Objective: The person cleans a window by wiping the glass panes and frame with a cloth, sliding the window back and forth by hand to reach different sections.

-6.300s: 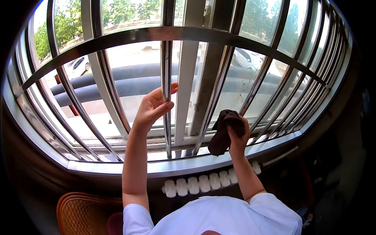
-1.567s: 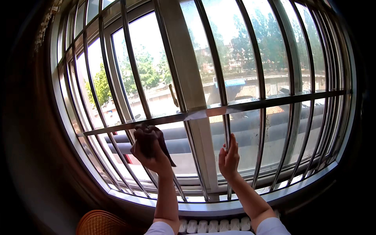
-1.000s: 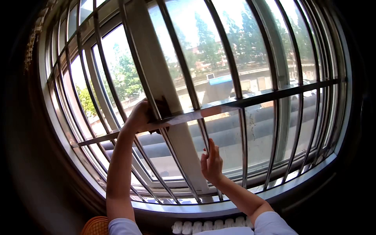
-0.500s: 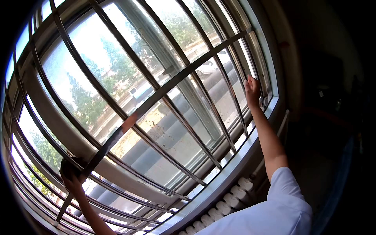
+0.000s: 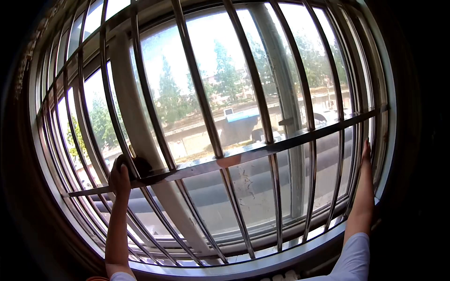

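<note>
Hands (image 5: 120, 177) at metal bars (image 5: 197, 84), dark cloth (image 5: 142, 165) in left, window (image 5: 220, 89) behind

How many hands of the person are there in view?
2. The left hand is near the crossbar's left end, with the dark cloth; the right hand is far right, by the bars.

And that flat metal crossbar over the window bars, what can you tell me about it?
The flat, shiny metal crossbar looks like polished steel. It spans the round, shiny metal upright bars, sloping up from left to right in this view. Its face mirrors light and dark patches, with a pinkish one near the middle. It looks unbroken. The person's left hand is at its left part, beside a dark cloth; whether the fingers touch the crossbar is unclear.
</note>
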Tool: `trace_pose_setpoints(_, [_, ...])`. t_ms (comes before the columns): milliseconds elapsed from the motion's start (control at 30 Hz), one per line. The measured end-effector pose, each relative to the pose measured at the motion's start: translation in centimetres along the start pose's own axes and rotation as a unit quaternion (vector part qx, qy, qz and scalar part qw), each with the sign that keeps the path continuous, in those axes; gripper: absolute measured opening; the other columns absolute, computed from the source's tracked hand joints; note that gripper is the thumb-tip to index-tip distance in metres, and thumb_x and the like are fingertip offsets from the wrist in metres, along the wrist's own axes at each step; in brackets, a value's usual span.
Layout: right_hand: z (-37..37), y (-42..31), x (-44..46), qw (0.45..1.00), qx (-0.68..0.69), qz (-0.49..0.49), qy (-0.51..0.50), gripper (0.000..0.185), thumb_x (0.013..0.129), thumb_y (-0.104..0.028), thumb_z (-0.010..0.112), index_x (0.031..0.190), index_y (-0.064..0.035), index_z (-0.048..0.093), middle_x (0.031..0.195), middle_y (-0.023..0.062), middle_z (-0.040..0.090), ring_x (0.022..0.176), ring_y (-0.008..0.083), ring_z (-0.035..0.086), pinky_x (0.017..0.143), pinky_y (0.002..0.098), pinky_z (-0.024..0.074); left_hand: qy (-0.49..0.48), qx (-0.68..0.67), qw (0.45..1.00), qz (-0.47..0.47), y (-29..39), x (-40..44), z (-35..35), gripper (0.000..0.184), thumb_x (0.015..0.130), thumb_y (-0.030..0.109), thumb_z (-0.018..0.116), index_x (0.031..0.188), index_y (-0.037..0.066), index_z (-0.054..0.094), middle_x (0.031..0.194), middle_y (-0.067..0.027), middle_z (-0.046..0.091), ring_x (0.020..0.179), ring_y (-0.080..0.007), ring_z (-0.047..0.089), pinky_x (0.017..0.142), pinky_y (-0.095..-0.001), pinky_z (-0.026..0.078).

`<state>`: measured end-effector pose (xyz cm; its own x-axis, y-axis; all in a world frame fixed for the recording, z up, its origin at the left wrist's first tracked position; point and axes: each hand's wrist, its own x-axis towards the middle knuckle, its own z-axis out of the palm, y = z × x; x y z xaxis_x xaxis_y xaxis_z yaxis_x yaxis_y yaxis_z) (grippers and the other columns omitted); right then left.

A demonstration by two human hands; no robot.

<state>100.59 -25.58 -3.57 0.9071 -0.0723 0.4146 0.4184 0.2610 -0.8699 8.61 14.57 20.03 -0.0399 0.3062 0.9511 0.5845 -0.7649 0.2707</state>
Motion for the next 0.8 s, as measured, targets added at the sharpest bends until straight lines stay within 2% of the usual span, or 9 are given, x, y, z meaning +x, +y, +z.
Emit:
trace_pose_setpoints(67, [0.0, 1.5, 2.0, 0.989, -0.135, -0.039, 0.047, 0.085, 0.090, -0.068, 0.044, 0.130, 0.0064, 0.048, 0.129, 0.0232, 0.055, 0.117, 0.0330, 0.054, 0.096, 0.0394, 0.0431, 0.031, 0.053, 0.998, 0.009, 0.9, -0.3, 0.1, 0.041, 0.087, 0.028, 0.048, 0.120, 0.009, 0.063, 0.106, -0.0161, 0.069, 0.100, -0.0368, 0.064, 0.088, -0.0438, 0.049])
trace_pose_setpoints(200, [0.0, -6.7, -6.2, 0.989, 0.146, 0.025, -0.019, 0.080, 0.091, -0.064, 0.044, 0.142, -0.0021, 0.043, 0.136, 0.0140, 0.053, 0.123, 0.0275, 0.052, 0.106, 0.0360, 0.0374, 0.020, 0.062, 0.998, 0.014, 2.0, -0.6, -0.5, 0.040, 0.087, 0.027, 0.048, 0.120, 0.009, 0.062, 0.105, -0.0164, 0.068, 0.096, -0.0376, 0.064, 0.087, -0.0448, 0.050])
trace_pose_setpoints(333, [-0.8, -7.7, -10.4, 0.979, 0.177, 0.059, -0.078, 0.073, 0.095, -0.057, 0.043, 0.146, -0.0047, 0.038, 0.146, 0.0083, 0.044, 0.133, 0.0223, 0.042, 0.110, 0.0320, 0.0297, 0.047, 0.046, 0.997, 0.041, 1.5, -0.4, 0.1, 0.038, 0.086, 0.026, 0.049, 0.117, 0.010, 0.063, 0.103, -0.0163, 0.069, 0.095, -0.0374, 0.065, 0.085, -0.0445, 0.050])
trace_pose_setpoints(367, [-1.0, -8.7, -12.5, 0.989, 0.132, 0.042, -0.059, 0.068, 0.095, -0.060, 0.041, 0.134, -0.0045, 0.049, 0.132, 0.0092, 0.054, 0.121, 0.0218, 0.050, 0.103, 0.0325, 0.0357, 0.045, 0.022, 0.998, 0.044, 1.5, -0.3, 0.1, 0.037, 0.086, 0.026, 0.049, 0.117, 0.010, 0.064, 0.103, -0.0161, 0.069, 0.094, -0.0371, 0.065, 0.085, -0.0445, 0.050])
trace_pose_setpoints(467, [-3.4, -12.0, -14.1, 0.956, 0.111, 0.090, -0.256, 0.071, 0.089, -0.068, 0.043, 0.120, -0.0081, 0.064, 0.105, 0.0061, 0.069, 0.095, 0.0168, 0.063, 0.085, 0.0293, 0.0450, 0.054, 0.038, 0.997, 0.028, 2.3, -0.4, -0.1, 0.034, 0.084, 0.021, 0.051, 0.113, 0.011, 0.065, 0.103, -0.0129, 0.069, 0.094, -0.0346, 0.065, 0.085, -0.0430, 0.051])
trace_pose_setpoints(567, [-3.7, -12.0, -12.9, 0.959, 0.029, 0.134, -0.247, 0.079, 0.084, -0.075, 0.044, 0.120, -0.0080, 0.064, 0.105, 0.0073, 0.068, 0.094, 0.0154, 0.062, 0.084, 0.0287, 0.0446, 0.049, -0.010, 0.998, 0.023, 2.2, -0.4, -0.3, 0.033, 0.084, 0.019, 0.051, 0.113, 0.011, 0.065, 0.104, -0.0121, 0.068, 0.094, -0.0335, 0.065, 0.085, -0.0424, 0.051])
trace_pose_setpoints(667, [-0.5, -11.1, -15.2, 0.992, 0.072, 0.001, -0.101, 0.089, 0.079, -0.075, 0.057, 0.132, -0.0039, 0.051, 0.101, 0.0017, 0.064, 0.094, 0.0154, 0.061, 0.087, 0.0283, 0.0458, 0.146, -0.236, 0.961, 0.000, 0.1, -0.2, 0.5, 0.036, 0.087, 0.019, 0.048, 0.113, 0.000, 0.063, 0.098, -0.0154, 0.068, 0.092, -0.0276, 0.064, 0.086, -0.0384, 0.049])
trace_pose_setpoints(733, [0.3, -11.1, -16.3, 0.987, -0.018, -0.090, -0.129, 0.086, 0.073, -0.058, 0.077, 0.133, -0.0038, 0.047, 0.102, 0.0014, 0.062, 0.096, 0.0165, 0.060, 0.088, 0.0283, 0.0464, 0.218, -0.299, 0.923, -0.107, 0.9, 0.0, -0.4, 0.040, 0.092, 0.025, 0.045, 0.113, -0.006, 0.059, 0.103, -0.0159, 0.065, 0.094, -0.0295, 0.063, 0.089, -0.0391, 0.047])
trace_pose_setpoints(800, [0.4, -12.3, -16.7, 0.979, -0.103, -0.090, -0.151, 0.065, 0.063, -0.020, 0.087, 0.118, -0.0022, 0.058, 0.102, 0.0056, 0.066, 0.093, 0.0257, 0.064, 0.086, 0.0362, 0.0499, 0.282, -0.301, 0.910, -0.045, -3.0, 0.6, 0.7, 0.046, 0.095, 0.036, 0.049, 0.120, -0.003, 0.055, 0.105, -0.0147, 0.064, 0.093, -0.0283, 0.064, 0.088, -0.0381, 0.050])
